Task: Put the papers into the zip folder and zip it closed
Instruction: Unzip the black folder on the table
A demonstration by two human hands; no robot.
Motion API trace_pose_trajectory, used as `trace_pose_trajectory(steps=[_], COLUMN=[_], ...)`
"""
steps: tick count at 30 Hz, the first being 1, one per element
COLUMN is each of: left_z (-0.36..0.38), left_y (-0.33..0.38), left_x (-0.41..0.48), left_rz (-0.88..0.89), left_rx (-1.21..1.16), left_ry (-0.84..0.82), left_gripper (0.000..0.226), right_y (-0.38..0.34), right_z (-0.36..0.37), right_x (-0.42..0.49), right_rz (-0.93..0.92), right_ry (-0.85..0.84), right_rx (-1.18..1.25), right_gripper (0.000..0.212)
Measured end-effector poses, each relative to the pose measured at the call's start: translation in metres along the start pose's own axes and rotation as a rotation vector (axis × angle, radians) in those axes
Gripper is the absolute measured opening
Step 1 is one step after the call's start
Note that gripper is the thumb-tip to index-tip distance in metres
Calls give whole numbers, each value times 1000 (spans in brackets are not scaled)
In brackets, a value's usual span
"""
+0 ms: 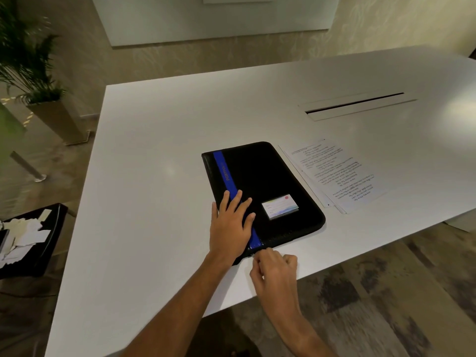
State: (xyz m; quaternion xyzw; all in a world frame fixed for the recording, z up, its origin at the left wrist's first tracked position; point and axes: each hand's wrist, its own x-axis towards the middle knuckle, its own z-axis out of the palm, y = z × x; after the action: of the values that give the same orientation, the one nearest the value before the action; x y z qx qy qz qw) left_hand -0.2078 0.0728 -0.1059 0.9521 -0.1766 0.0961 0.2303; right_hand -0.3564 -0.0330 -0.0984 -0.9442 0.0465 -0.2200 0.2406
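The left hand [230, 223] lies flat and open on the closed folder [260, 191], the right hand [274, 273] pinches its zip pull [252, 255], and the papers [334, 175] lie outside, beyond the right hand, not yet packed.

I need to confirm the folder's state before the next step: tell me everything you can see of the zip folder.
The zip folder is black, fabric-looking, with rounded corners and a blue stripe lettered along its left side. A pale card sits in a window on its cover. It lies flat and closed on the white table, beside the papers, which remain outside. The left hand presses flat on the stripe; the right hand pinches at the zipper on the near edge. How far it is zipped is unclear.
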Motion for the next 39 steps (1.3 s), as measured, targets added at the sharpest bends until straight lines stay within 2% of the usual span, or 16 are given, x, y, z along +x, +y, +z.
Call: trace_pose_trajectory(steps=[3, 6, 11, 13, 15, 17, 19, 23, 28, 33, 39], left_z=[0, -1, -9, -18, -28, -34, -33, -34, -43, -40, -36], left_y=[2, 1, 0, 1, 10, 25, 41, 65, 103, 123, 123], left_x=[1, 1, 4, 7, 9, 12, 16, 31, 50, 64, 76], left_rz=[8, 10, 58, 48, 13, -20, -24, 62, 289, 409, 525], left_rx=[3, 33, 135, 141, 171, 247, 348, 432, 412, 604, 491], left_ry=[-5, -22, -113, -213, -311, -389, -415, -367, -272, -347, -378], left_gripper=[62, 63, 73, 87, 113, 141, 155, 144, 103, 101, 82], right_y=[3, 18, 44, 50, 47, 41, 40, 43, 45, 43, 40], right_z=[-2, -15, -27, -32, -32, -28, -25, -27, -25, -20, -17], right_x=[-1, 11, 17, 18, 17, 13, 9, 10, 12, 15, 13], right_rz=[-41, -100, 77, 162, 212, 218, 221, 281, 254, 260, 304], right_ry=[-18, -20, 42, 86, 117, 116, 118, 141, 165, 207, 221], right_rx=[6, -89, -128, -134, -156, -168, -170, -123, -76, -20, 4], right_gripper=[27, 25, 24, 25, 24, 22, 20, 20, 21, 20, 23])
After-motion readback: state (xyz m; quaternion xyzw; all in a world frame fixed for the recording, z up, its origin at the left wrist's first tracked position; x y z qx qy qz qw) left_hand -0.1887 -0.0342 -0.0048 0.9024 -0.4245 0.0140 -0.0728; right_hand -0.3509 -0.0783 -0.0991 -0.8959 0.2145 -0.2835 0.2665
